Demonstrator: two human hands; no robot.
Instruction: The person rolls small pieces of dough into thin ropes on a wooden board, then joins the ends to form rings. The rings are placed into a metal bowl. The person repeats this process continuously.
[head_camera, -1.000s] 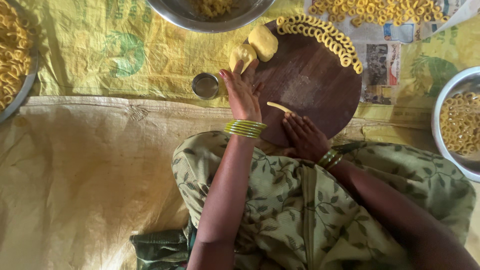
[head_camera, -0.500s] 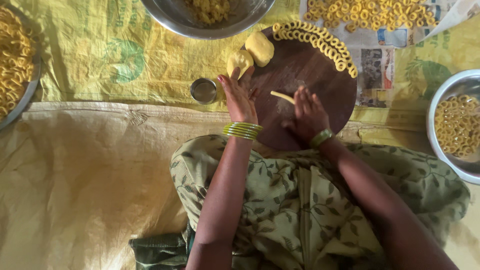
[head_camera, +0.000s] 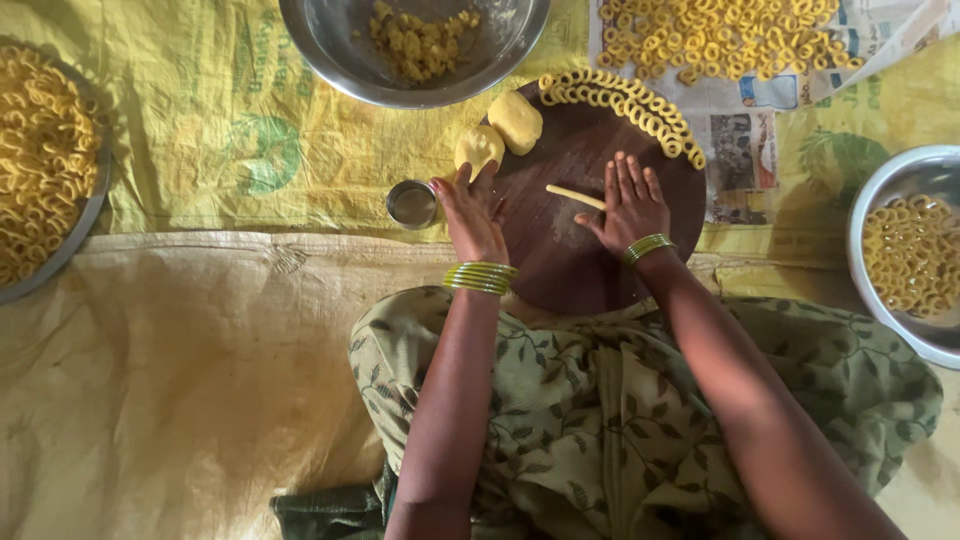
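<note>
A round dark wooden board (head_camera: 560, 250) lies in front of me. My right hand (head_camera: 628, 205) rests flat on it, fingers spread, over one end of a thin yellow dough strip (head_camera: 574, 196). My left hand (head_camera: 470, 210) lies at the board's left edge, fingers reaching up to a yellow dough lump (head_camera: 479, 148). A second dough lump (head_camera: 515, 121) sits just beyond it. A curved row of small dough rings (head_camera: 640, 108) lines the board's far right rim.
A small steel cup (head_camera: 411, 204) stands left of the board. A steel bowl (head_camera: 330, 45) with dough bits is at the top. Rings lie on newspaper (head_camera: 745, 90) at top right, in a bowl (head_camera: 885, 195) at right, and on a tray (head_camera: 85, 215) at left.
My right hand moved up the board onto the dough strip and flattened out over it. My left hand stayed by the dough lump.
</note>
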